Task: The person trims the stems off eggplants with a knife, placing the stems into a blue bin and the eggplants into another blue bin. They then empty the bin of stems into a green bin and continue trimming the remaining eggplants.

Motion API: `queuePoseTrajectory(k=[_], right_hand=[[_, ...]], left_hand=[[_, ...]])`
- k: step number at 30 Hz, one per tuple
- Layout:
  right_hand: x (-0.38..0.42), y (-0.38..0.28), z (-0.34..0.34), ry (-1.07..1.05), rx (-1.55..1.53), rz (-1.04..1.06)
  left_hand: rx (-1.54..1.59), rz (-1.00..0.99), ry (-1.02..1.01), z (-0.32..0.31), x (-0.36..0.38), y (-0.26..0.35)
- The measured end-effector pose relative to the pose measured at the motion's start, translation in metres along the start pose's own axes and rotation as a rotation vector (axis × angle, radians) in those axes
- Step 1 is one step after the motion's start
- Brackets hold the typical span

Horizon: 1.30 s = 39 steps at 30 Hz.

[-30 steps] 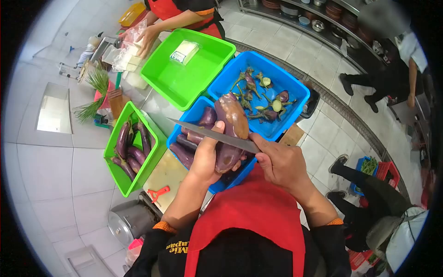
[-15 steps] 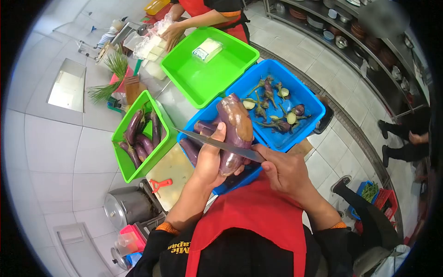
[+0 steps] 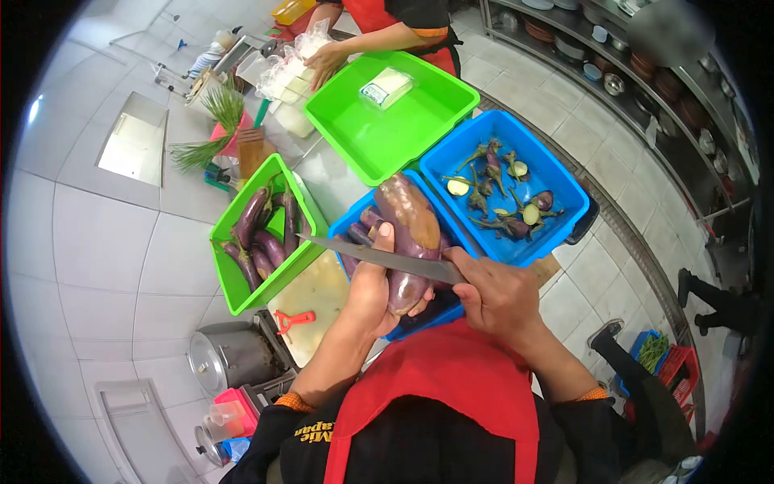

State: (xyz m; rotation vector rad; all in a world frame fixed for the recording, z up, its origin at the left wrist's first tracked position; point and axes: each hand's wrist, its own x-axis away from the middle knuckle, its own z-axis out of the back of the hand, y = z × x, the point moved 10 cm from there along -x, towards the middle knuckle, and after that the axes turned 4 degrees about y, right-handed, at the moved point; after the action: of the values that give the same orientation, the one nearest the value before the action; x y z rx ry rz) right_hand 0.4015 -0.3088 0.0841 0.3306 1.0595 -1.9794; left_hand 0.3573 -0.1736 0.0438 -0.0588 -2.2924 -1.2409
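A thick purple eggplant point(image 3: 409, 216) with a brown, scarred side is held from below by my left hand point(image 3: 372, 284), its thumb along the near edge. My right hand point(image 3: 501, 297) grips a knife point(image 3: 385, 256), whose long blade lies across the eggplant and points left. Beneath both hands stands a blue tub point(image 3: 458, 227) with more eggplants point(image 3: 357, 234) in it. Cut stem ends point(image 3: 493, 179) lie in a second blue tub point(image 3: 556, 248) to the right. On the left, a green tub point(image 3: 305, 252) contains several whole eggplants point(image 3: 268, 240).
A red peeler point(image 3: 293, 320) rests on the cutting board point(image 3: 321, 284). Beyond is a large green tub point(image 3: 355, 141) with one white packet point(image 3: 389, 87). A co-worker's hand point(image 3: 326, 60) touches bagged white blocks point(image 3: 292, 90). A metal pot point(image 3: 234, 355) stands lower left.
The whole view has shifted, so the tubs appear farther right. My hands keep nearly the same hold, with the knife still across the eggplant.
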Motion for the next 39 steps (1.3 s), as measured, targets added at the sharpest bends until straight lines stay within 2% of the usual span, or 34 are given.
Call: queuePoseTrajectory(k=[3,10,12,13,15,18,19,21,22,24,28,34,36,39], right_hand=[[0.010,0.021,0.001,-0.010,0.000,-0.082],[-0.004,0.017,0.015,0.015,-0.092,-0.081],[-0.002,0.027,0.006,-0.060,-0.442,-0.251],[-0.001,0.030,0.009,-0.062,-0.443,-0.249],[0.019,0.044,-0.024,-0.417,-0.929,-0.566],[0.015,0.037,-0.019,-0.414,-0.992,-0.599],[0.013,0.032,-0.016,-0.415,-0.993,-0.598],[-0.003,0.023,0.010,-0.266,-0.596,-0.408],[-0.003,0.019,0.011,-0.267,-0.597,-0.407],[-0.014,-0.001,0.034,-0.088,-0.415,-0.154],[-0.015,-0.009,0.043,-0.018,-0.265,-0.077],[-0.005,-0.006,0.033,-0.166,-0.204,-0.057],[-0.002,-0.005,0.028,-0.149,-0.201,-0.060],[-0.003,-0.005,0.026,-0.072,-0.112,-0.035]], left_hand=[[0.030,-0.002,-0.033,0.003,0.006,0.007],[0.068,0.065,-0.094,-0.016,0.008,0.005],[0.036,0.068,-0.134,-0.020,0.010,0.013],[0.037,0.066,-0.132,-0.023,0.011,0.017],[0.094,0.106,-0.133,-0.034,0.014,0.021],[0.073,0.107,-0.208,-0.035,0.015,0.019],[0.073,0.106,-0.207,-0.034,0.015,0.019],[0.068,0.092,-0.237,-0.035,0.016,0.020],[0.068,0.090,-0.236,-0.037,0.017,0.020],[0.081,0.105,-0.126,-0.032,0.016,0.021],[0.022,0.043,-0.071,-0.025,0.014,0.021],[-0.068,0.006,-0.084,-0.017,0.015,0.018],[-0.112,-0.079,0.030,-0.018,0.020,0.028],[-0.114,-0.074,0.102,-0.014,0.023,0.026]])
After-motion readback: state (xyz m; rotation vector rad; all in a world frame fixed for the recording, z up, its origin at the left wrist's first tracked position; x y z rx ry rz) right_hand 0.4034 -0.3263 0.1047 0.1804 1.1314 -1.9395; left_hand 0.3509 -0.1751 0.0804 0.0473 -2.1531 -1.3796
